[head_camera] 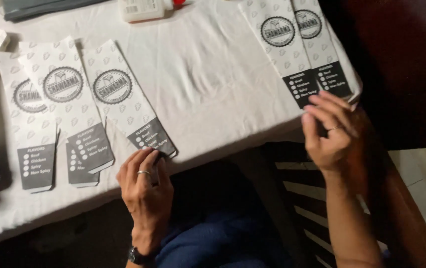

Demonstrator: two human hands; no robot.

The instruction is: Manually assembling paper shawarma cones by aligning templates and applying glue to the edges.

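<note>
Though dim, shows a white-clothed table with printed paper bags lying flat: three fanned at the left, a right pair side by side. Seems midway through laying them out in rows. Left hand at the table's edge, fingers curled onto the dark end of the nearest bag; pinching or merely pressing, cannot tell. Right hand just below the right pair, fingers loose and spread, holding nothing. Calls next for a light pinch at a dark end, without creasing.
</note>
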